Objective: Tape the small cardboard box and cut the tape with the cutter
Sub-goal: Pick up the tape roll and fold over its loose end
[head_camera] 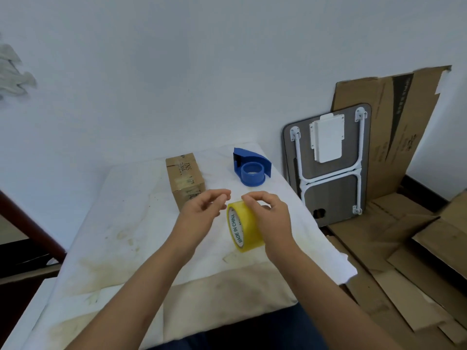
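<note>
Two bare forearms reach forward over a stained white cloth-covered table (121,236), and everything else is placed against the yellow roll of clear packing tape (246,227) held just above it. That roll stands on edge, its white inner core printed "MADE IN CHINA" facing left. Its outer band looks glossy and translucent yellow.

Gripping the roll from its right side is the right hand (271,218), fingers curled over the top of the roll and fingertips bunched at its upper edge. Just left of the roll hovers the left hand (202,210), thumb and fingers drawn close in a loose pinch; whether any tape end sits between them cannot be told.

Beyond the roll and to its left stands the small brown cardboard box (185,180), closed, with strips of old tape and dark print on its top (its contents are hidden). The left hand's knuckles overlap its near corner in view.

Beyond the roll and slightly right rests the blue plastic tape cutter (251,169), its round hub empty of tape.

Well right of the roll, a grey folding table with white legs (328,168) leans against flattened brown cardboard sheets (394,137).
</note>
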Demonstrator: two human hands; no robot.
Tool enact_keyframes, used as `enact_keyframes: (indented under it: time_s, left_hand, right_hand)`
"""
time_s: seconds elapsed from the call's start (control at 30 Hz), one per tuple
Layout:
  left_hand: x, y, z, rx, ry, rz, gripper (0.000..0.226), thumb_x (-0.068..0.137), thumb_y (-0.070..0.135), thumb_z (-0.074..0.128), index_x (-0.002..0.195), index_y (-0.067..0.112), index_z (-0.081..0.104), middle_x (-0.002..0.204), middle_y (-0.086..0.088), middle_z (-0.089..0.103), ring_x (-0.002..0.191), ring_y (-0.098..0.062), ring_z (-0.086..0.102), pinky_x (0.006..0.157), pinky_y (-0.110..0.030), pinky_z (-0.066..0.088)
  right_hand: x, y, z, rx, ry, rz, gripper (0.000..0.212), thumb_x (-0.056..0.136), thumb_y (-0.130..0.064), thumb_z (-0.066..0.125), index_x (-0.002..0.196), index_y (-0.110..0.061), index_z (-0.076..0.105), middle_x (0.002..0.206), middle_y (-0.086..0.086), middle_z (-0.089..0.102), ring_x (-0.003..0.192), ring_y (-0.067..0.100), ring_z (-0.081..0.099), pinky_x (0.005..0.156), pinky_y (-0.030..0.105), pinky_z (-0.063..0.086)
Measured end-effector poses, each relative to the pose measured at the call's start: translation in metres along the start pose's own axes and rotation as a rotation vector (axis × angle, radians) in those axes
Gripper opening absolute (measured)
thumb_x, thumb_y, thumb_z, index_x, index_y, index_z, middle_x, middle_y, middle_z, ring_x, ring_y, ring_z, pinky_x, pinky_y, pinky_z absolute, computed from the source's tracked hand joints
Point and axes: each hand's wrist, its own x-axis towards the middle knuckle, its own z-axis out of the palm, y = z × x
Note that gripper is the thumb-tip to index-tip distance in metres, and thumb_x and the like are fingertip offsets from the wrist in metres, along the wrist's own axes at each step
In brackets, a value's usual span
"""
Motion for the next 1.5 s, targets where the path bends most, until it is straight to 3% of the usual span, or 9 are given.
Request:
enact_keyframes:
  time_s: [0.17,0.3,0.43,0.53,0.8,1.07,1.2,1.33,1.5]
  left_hand:
    - [-0.021,-0.011,-0.016,0.055,0.054,-0.044,0.014,0.086,0.034,0.070,0.099,0.034,0.074,0.095,0.016,0.073,0.090,0.005,0.064,0.075,-0.017,0.045]
    - [-0.029,-0.026,-0.025,-0.008,0.154,-0.062,0.005,0.084,0.029,0.072,0.086,0.025,0.074,0.092,0.009,0.074,0.093,-0.008,0.066,0.082,-0.025,0.048]
    - [-0.034,-0.036,-0.028,-0.014,0.139,-0.076,0.004,0.084,0.026,0.072,0.084,0.023,0.075,0.090,0.007,0.075,0.093,-0.011,0.068,0.091,-0.033,0.051]
    - [-0.037,-0.040,-0.029,-0.021,0.128,-0.092,0.005,0.085,0.026,0.072,0.085,0.023,0.075,0.090,0.008,0.075,0.094,-0.010,0.067,0.093,-0.034,0.051]
    - [-0.040,-0.040,-0.026,0.002,0.129,-0.087,0.005,0.087,0.024,0.070,0.086,0.025,0.075,0.092,0.011,0.075,0.094,-0.007,0.066,0.088,-0.027,0.049]
    - [-0.040,-0.040,-0.019,0.120,0.195,0.010,0.008,0.088,0.022,0.069,0.091,0.029,0.069,0.084,0.016,0.070,0.078,-0.002,0.063,0.068,-0.012,0.046]
    - [-0.040,-0.037,-0.020,0.093,0.168,0.045,0.027,0.089,0.019,0.068,0.110,0.035,0.061,0.092,0.013,0.073,0.082,-0.003,0.063,0.073,-0.011,0.049]
    - [-0.042,-0.037,-0.018,0.128,0.209,0.059,0.014,0.090,0.020,0.067,0.100,0.030,0.068,0.091,0.012,0.072,0.083,-0.002,0.064,0.077,-0.018,0.051]
    - [-0.041,-0.038,-0.019,0.148,0.164,0.036,0.015,0.089,0.022,0.068,0.101,0.030,0.069,0.092,0.014,0.071,0.080,-0.005,0.063,0.074,-0.017,0.051]
  right_hand:
    - [-0.021,0.005,0.024,-0.062,-0.069,-0.065,0.005,0.085,-0.029,0.067,0.082,-0.033,0.069,0.108,-0.001,0.064,0.090,0.008,0.060,0.085,0.029,0.050]
    - [-0.028,0.012,0.033,-0.142,-0.137,-0.095,0.008,0.085,-0.029,0.068,0.090,-0.027,0.073,0.104,-0.003,0.062,0.091,0.009,0.062,0.084,0.032,0.055]
    - [-0.029,0.020,0.032,-0.308,-0.174,-0.172,0.014,0.086,-0.030,0.066,0.096,-0.024,0.075,0.095,-0.009,0.058,0.081,0.004,0.060,0.068,0.007,0.046]
    - [-0.028,0.025,0.030,-0.433,-0.165,-0.251,0.015,0.087,-0.032,0.066,0.098,-0.028,0.075,0.096,-0.009,0.056,0.088,0.005,0.056,0.067,0.007,0.039]
    - [-0.026,0.028,0.023,-0.329,-0.251,-0.312,0.026,0.087,-0.018,0.066,0.107,-0.034,0.064,0.089,-0.018,0.066,0.095,0.009,0.061,0.080,0.024,0.050]
    - [-0.022,0.026,0.022,-0.314,-0.263,-0.307,0.020,0.088,-0.018,0.065,0.101,-0.033,0.065,0.087,-0.007,0.068,0.087,0.006,0.062,0.076,0.019,0.050]
    - [-0.021,0.026,0.022,-0.330,-0.258,-0.340,0.017,0.087,-0.016,0.065,0.098,-0.028,0.067,0.086,-0.012,0.067,0.085,0.004,0.062,0.074,0.012,0.050]
    - [-0.021,0.024,0.022,-0.302,-0.266,-0.354,0.018,0.087,-0.012,0.065,0.098,-0.026,0.068,0.086,-0.017,0.066,0.086,-0.002,0.062,0.072,0.005,0.048]
    - [-0.022,0.025,0.022,-0.317,-0.299,-0.403,0.022,0.088,-0.009,0.062,0.103,-0.024,0.067,0.088,-0.011,0.066,0.088,0.000,0.062,0.074,0.007,0.050]
